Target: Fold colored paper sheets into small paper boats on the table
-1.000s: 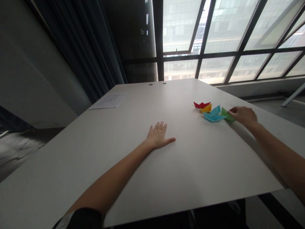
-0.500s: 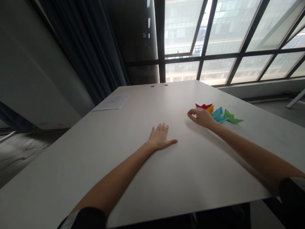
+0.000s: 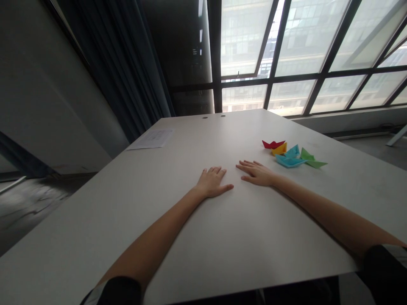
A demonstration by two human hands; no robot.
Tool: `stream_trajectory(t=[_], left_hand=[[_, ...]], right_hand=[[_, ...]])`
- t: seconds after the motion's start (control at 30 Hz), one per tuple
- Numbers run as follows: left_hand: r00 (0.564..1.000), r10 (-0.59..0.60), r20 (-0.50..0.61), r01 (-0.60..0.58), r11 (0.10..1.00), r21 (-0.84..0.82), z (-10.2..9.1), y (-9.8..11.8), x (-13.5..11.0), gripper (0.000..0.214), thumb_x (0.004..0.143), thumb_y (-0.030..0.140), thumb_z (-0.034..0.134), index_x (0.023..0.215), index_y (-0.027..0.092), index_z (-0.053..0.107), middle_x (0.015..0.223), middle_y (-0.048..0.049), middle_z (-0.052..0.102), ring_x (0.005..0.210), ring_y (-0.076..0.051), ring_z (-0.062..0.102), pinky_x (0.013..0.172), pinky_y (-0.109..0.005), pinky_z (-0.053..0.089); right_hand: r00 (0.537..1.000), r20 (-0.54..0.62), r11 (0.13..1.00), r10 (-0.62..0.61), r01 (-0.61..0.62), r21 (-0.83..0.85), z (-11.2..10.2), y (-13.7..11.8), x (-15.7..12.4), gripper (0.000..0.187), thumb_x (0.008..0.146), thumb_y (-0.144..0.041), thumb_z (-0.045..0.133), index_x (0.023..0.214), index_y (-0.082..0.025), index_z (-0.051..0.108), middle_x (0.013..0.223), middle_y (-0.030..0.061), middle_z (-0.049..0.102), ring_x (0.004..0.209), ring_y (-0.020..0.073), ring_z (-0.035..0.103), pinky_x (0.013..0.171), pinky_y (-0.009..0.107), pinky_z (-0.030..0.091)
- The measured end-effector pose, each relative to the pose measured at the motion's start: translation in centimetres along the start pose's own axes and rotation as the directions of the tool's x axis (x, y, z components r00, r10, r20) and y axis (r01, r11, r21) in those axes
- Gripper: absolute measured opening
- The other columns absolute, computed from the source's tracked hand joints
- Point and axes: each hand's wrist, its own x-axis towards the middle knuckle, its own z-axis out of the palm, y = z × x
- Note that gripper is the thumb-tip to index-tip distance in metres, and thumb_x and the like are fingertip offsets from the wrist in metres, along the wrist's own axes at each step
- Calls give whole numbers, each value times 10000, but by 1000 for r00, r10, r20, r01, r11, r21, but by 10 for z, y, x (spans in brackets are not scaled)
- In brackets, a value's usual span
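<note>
My left hand point(image 3: 212, 182) lies flat and open on the white table point(image 3: 222, 237), fingers stretched forward. My right hand point(image 3: 256, 173) rests flat beside it, open, holding nothing. To the right of my right hand sits a cluster of folded paper boats: a red one point(image 3: 272, 144), a yellow one point(image 3: 280, 149), a blue one point(image 3: 288, 159) and a green one point(image 3: 310, 159). Neither hand touches them.
A white printed sheet point(image 3: 152, 139) lies at the table's far left corner. Two small round holes point(image 3: 213, 116) mark the far edge. Dark curtains hang at the left, large windows behind the table.
My right hand let go of the green paper boat, swept left past the boats, and settled flat next to my left hand. My left hand stayed put.
</note>
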Motion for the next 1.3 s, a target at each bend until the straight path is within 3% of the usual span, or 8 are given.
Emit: stream_trajectory(t=[0.2,0.5,1.3], left_hand=[[994,-100,45,100,995,1,0,-10,6,786,770,714,226,1391,232,243,1474,-113,184,1350,-289,150,1046,-526,146],[995,-93,36,92,996,20,-3,-8,7,720,820,655,175,1394,224,237,1473,-111,191,1351,-275,154,1048,-515,164],[995,-97,22,97,995,17,-13,-5,1,708,825,645,172,1389,225,253,1470,-105,205,1351,-276,158,1048,-515,168]], right_hand=[[1000,5,1000,20,-20,15,-4,0,-2,618,836,-565,374,1378,-279,304,1427,113,311,1311,290,272,1032,541,216],[999,-42,999,32,-30,45,-8,1,-2,611,817,-584,388,1330,-253,408,1394,113,377,1285,292,328,1032,512,248],[996,-84,998,19,-14,54,-17,-6,-7,581,822,-569,393,1302,-247,445,1369,125,412,1260,288,371,1026,513,264]])
